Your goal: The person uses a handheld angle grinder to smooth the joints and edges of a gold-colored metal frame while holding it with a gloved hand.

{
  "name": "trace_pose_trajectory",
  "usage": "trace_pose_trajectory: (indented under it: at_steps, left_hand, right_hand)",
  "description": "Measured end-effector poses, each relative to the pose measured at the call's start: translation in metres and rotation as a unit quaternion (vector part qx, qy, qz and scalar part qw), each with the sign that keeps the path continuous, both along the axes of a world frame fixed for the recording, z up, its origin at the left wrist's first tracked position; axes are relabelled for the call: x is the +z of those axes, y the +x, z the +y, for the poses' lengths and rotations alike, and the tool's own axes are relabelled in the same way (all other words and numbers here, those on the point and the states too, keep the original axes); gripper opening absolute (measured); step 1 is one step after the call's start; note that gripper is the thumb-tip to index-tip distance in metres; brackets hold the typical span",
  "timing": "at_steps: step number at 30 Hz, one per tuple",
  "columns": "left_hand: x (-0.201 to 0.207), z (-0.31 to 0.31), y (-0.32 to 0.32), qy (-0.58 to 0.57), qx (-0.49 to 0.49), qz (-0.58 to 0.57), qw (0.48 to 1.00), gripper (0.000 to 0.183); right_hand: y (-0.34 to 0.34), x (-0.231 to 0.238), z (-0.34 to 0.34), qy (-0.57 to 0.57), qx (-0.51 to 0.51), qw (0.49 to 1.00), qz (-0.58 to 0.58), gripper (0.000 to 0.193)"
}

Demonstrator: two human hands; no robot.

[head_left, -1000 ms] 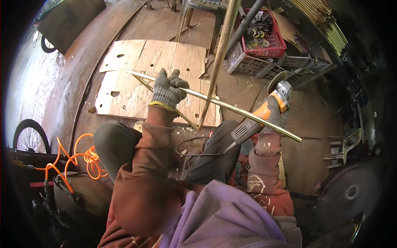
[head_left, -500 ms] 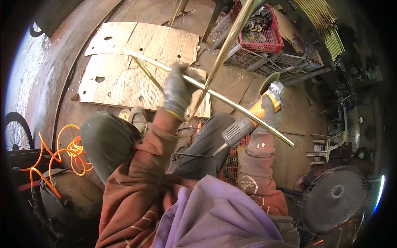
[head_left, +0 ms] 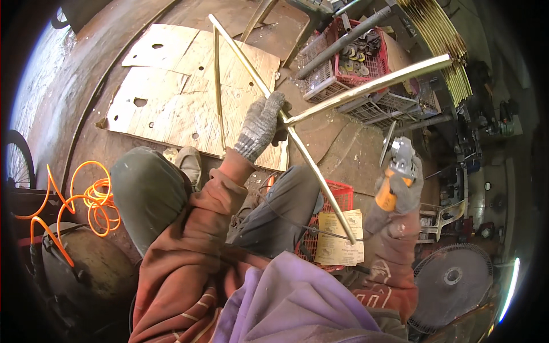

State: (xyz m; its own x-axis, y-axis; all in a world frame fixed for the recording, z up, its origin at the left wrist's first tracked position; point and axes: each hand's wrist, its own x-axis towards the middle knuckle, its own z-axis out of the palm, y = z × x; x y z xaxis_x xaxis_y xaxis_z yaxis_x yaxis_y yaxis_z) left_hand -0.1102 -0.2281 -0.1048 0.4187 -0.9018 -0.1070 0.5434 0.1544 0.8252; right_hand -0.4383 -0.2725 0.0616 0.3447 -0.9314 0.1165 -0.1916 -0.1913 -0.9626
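Since a moment ago we have swung the brass-coloured tube frame (head_left: 311, 164) round, so that one bar now reaches out to the right, and drawn the angle grinder (head_left: 402, 155) away from it. Our gloved left hand (head_left: 263, 126) is wrapped around the frame near a joint, holding it above the cardboard (head_left: 154, 103), with its near end over a yellowish sheet (head_left: 337, 226). Our gloved right hand (head_left: 407, 188) grips the grinder, its disc (head_left: 388, 144) apart from the tubes.
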Motion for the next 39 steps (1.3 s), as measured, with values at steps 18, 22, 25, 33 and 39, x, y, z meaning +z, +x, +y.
trace_pose_trajectory:
  at_steps: [18,22,25,33,39]
  left_hand:
    - [0.007,0.018,0.029,0.028,-0.053,-0.095,0.994,0.046]
    - [0.001,0.015,0.031,0.051,-0.045,-0.118,0.991,0.05]
    - [-0.001,0.014,0.034,0.06,-0.032,-0.12,0.99,0.051]
    - [-0.003,0.014,0.037,0.061,-0.023,-0.118,0.991,0.051]
    - [-0.003,0.016,0.039,0.048,0.0,-0.094,0.994,0.049]
  right_hand:
    - [0.133,0.045,0.037,-0.066,0.341,0.777,0.524,0.072]
    - [0.144,0.04,0.033,-0.088,0.318,0.758,0.562,0.073]
    - [0.158,0.039,0.031,-0.089,0.312,0.766,0.554,0.074]
    - [0.17,0.032,0.026,-0.105,0.278,0.764,0.572,0.078]
    - [0.165,0.027,0.027,-0.087,0.273,0.778,0.559,0.079]
